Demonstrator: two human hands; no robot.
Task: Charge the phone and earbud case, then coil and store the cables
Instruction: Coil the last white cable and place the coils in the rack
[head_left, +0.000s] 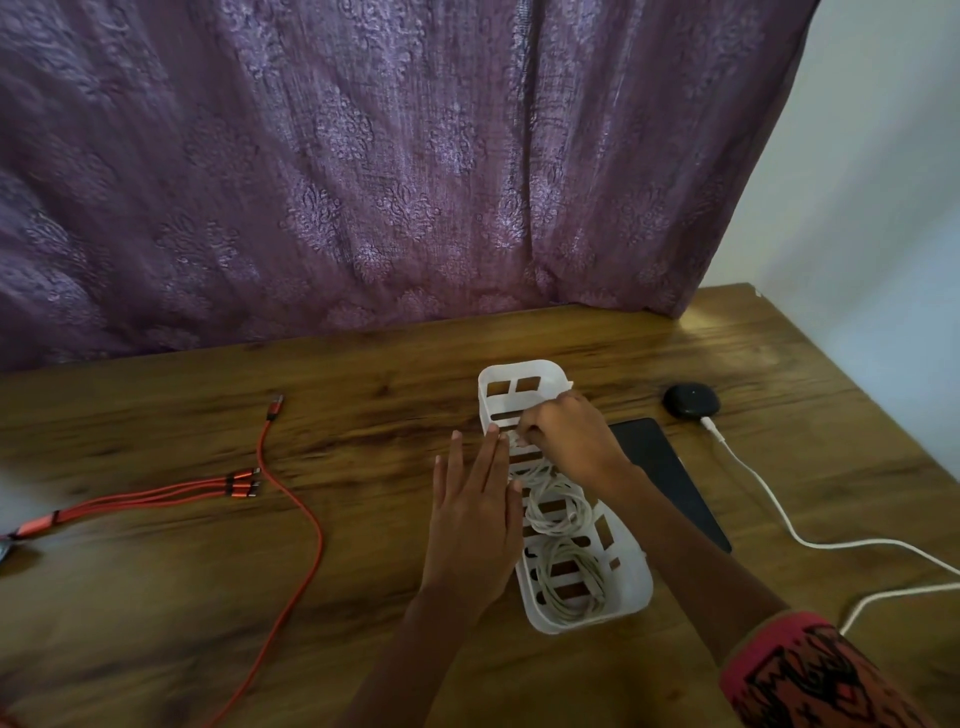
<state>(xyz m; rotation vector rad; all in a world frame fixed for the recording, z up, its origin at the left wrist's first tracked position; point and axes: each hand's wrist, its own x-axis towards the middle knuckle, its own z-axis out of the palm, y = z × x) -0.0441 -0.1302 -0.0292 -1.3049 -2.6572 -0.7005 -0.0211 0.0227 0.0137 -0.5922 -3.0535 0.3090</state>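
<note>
Head view: the left hand (475, 512) lay flat, fingers straight, against the outer wall of the white basket (631, 582), while the right hand (563, 434) reached inside, curled fingers pinching a strand of the coiled white cables (558, 512). These looked light, soft and springy, likely to uncoil; best gripped across a whole loop, not by a plug. Just right of the basket lay the phone (660, 462); beyond it the earbud case (691, 400) had a charging cable (763, 493) plugged in. The red cable (306, 519) sprawled loose on the table (363, 415), well left
</note>
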